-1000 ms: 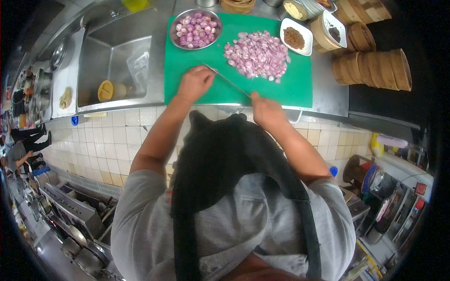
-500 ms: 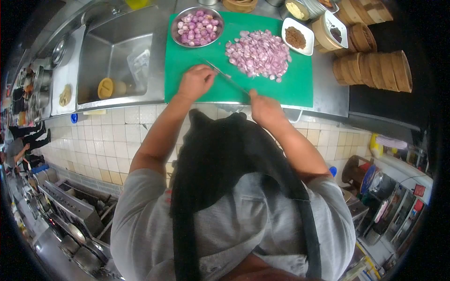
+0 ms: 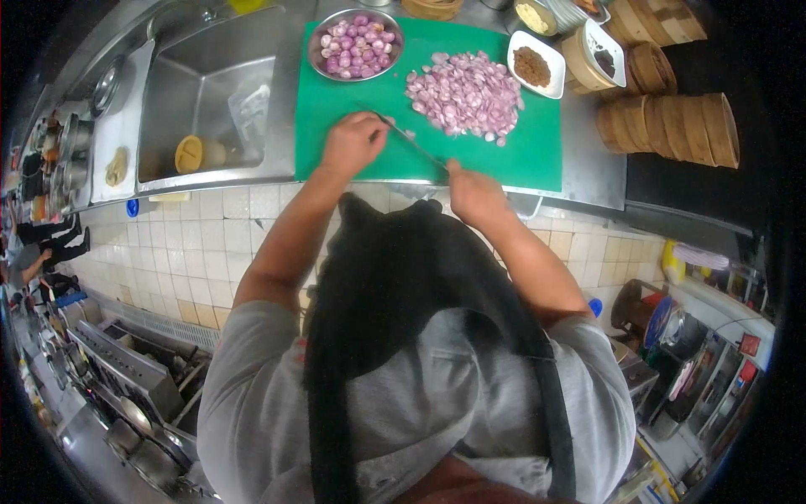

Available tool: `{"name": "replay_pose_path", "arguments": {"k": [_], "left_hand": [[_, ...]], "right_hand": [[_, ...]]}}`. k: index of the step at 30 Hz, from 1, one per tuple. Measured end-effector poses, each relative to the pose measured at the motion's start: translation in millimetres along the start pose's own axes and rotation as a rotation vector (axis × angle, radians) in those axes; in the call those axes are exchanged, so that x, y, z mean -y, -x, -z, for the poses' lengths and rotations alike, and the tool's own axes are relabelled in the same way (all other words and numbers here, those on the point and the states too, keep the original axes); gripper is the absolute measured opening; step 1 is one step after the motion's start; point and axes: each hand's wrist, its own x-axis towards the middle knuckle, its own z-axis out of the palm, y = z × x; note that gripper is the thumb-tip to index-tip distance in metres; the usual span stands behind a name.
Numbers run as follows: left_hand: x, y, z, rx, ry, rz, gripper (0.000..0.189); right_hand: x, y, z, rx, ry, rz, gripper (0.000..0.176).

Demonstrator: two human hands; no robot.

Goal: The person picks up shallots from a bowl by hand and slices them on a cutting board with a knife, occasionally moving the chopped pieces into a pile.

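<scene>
On the green cutting board [image 3: 327, 109] my right hand [image 3: 476, 193] is closed round the handle of a knife [image 3: 417, 144], whose blade slants up and left. The fingers of my left hand [image 3: 356, 141] are bent together beside the blade's far end; what they hold, if anything, is too small to name. A pile of sliced shallots [image 3: 466, 94] lies above the knife. Whole peeled shallots [image 3: 357, 49] fill a steel bowl at the board's upper left. A small pale piece lies by the blade.
A white dish [image 3: 550, 60] of brown food stands at the board's upper right. Bamboo steamers [image 3: 672, 128] are stacked farther right. The steel sink [image 3: 193, 97] on the left holds a yellow-lidded container [image 3: 190, 154]. Another person [image 3: 34, 267] is at the far left.
The knife and both hands have barely moved; the far end of the blade sits slightly nearer my left fingers. The rest looks the same.
</scene>
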Motion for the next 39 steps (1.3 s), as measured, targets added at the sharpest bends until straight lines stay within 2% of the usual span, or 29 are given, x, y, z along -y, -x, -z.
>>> {"name": "replay_pose_path", "arguments": {"k": [3,16,18,22,28,31,34,39], "left_hand": [[3,2,-4,0.037,0.002,0.051,0.006],[3,4,-5,0.005,-0.026,0.016,0.004],[0,1,-5,0.013,-0.035,0.014,0.006],[-8,-6,0,0.094,-0.091,0.019,0.008],[5,-5,-7,0.088,-0.018,0.016,0.007],[5,-5,-7,0.091,-0.025,0.020,0.006],[5,-5,-8,0.075,-0.022,0.011,0.006],[8,-5,-7,0.074,-0.019,-0.011,0.005]], "right_hand": [[-1,0,-2,0.015,0.004,-0.003,0.020],[-2,-8,2,0.149,-0.017,-0.125,0.025],[-8,-5,0,0.106,-0.036,-0.151,0.025],[-11,-7,3,0.149,-0.037,-0.188,0.026],[-4,-1,10,0.092,-0.056,-0.173,0.022],[-9,9,4,0.023,-0.068,-0.068,0.020],[-6,3,-1,0.113,-0.045,-0.119,0.020],[5,4,11,0.078,-0.055,-0.090,0.020]]}}
